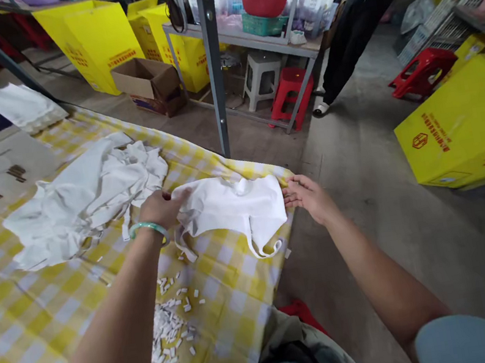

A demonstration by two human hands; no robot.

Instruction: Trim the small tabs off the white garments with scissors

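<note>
A white strappy camisole top point(237, 204) lies spread on the yellow checked tablecloth point(222, 284), near the table's right corner. At its left edge, my left hand point(161, 210), with a pale green bangle on the wrist, pinches the fabric; the fingertips are partly hidden. My right hand point(310, 198) is at the garment's right edge, fingers stretched out and touching or almost touching the cloth. Two thin straps hang towards me from the camisole. Left of it rests a crumpled pile of white garments point(87, 195). Small white tags point(169, 330) are scattered nearer to me.
A grey metal post point(213, 62) rises just beyond the table. Yellow boxes point(94, 45) and an open carton point(149, 82) stand behind. A red stool point(291, 96) is under a shelf with baskets. A person point(351, 27) stands at the back right. Another yellow box point(470, 125) is at right.
</note>
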